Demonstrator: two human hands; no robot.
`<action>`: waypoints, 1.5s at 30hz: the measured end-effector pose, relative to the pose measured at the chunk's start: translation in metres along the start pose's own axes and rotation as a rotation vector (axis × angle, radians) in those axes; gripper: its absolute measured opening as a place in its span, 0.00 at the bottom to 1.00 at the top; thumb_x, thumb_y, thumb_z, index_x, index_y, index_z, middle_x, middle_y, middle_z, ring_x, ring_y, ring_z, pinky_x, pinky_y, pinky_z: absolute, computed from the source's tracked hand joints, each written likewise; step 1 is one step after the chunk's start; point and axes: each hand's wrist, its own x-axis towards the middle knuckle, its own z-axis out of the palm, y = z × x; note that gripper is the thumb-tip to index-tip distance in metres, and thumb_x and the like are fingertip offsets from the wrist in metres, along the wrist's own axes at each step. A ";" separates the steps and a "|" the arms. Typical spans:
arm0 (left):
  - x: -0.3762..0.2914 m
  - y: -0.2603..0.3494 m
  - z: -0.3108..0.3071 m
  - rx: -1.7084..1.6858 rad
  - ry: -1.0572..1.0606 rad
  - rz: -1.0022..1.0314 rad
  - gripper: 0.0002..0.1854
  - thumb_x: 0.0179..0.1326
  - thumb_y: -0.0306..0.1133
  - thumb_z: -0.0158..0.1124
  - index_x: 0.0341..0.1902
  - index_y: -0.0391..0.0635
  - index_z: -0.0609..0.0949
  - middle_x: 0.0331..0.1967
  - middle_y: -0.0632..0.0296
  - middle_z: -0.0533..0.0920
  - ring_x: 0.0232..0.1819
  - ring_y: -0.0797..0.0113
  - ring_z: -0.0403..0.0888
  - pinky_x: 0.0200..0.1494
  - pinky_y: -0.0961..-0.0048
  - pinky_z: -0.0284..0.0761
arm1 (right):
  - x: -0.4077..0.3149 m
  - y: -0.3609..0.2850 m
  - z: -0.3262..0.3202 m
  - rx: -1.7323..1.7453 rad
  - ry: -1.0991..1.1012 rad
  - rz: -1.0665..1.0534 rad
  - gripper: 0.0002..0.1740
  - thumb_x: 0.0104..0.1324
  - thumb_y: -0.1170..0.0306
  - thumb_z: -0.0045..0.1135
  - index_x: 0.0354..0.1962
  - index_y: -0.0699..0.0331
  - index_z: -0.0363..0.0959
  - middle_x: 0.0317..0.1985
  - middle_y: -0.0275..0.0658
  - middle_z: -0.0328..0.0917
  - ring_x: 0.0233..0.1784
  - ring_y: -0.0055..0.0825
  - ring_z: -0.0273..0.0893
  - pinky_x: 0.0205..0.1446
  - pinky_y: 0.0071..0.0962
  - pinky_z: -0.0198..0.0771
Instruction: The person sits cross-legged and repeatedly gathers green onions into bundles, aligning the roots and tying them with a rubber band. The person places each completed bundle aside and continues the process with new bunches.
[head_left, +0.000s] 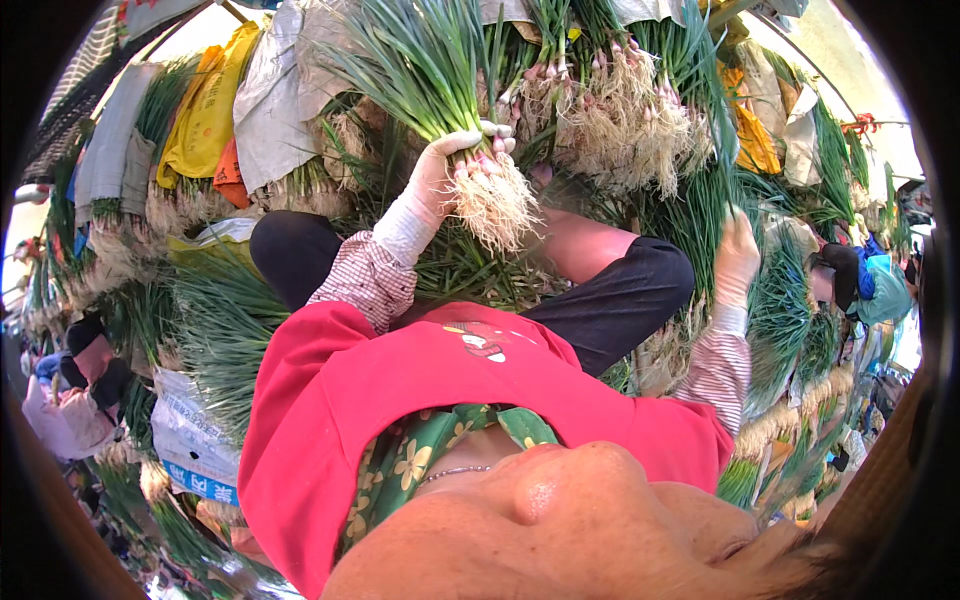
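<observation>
My left hand, in a thin pale glove, grips a bunch of green onions. It holds them just above their pinkish bulbs, with pale roots hanging down and green leaves spreading to the upper left. To the right, my right hand is raised and also looks gloved. Its blurred fingertips meet the lower end of long green leaves; whether they grip them is unclear. Beyond the held bunch, more rooted onions lie in a thick row, roots towards me. Loose green leaves cover the space between my bent legs.
A leafy onion heap lies at my left. Yellow sacking and grey sacking drape over bundles at the upper left. A printed white sack lies lower left. Other people sit at far left and far right.
</observation>
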 end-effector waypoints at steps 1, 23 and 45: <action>0.000 -0.001 -0.001 0.090 0.032 0.018 0.14 0.58 0.28 0.58 0.47 0.37 0.78 0.46 0.52 0.80 0.51 0.57 0.78 0.57 0.57 0.74 | -0.017 0.046 -0.002 -0.162 -0.154 0.055 0.12 0.69 0.65 0.50 0.48 0.57 0.76 0.41 0.40 0.81 0.39 0.37 0.82 0.41 0.32 0.78; -0.083 -0.001 -0.009 -0.192 -0.123 0.048 0.10 0.58 0.30 0.59 0.42 0.42 0.74 0.38 0.59 0.73 0.44 0.64 0.75 0.55 0.60 0.73 | 0.044 -0.312 0.126 2.255 -1.391 0.130 0.20 0.67 0.63 0.58 0.51 0.68 0.73 0.29 0.30 0.76 0.28 0.14 0.71 0.31 0.15 0.70; -0.106 0.037 0.033 0.121 -0.133 0.289 0.48 0.55 0.34 0.60 0.73 0.30 0.46 0.38 0.64 0.71 0.35 0.75 0.71 0.47 0.71 0.69 | 0.079 -0.264 0.097 0.698 -0.436 -0.251 0.27 0.66 0.48 0.54 0.55 0.57 0.73 0.52 0.39 0.79 0.49 0.33 0.80 0.56 0.32 0.75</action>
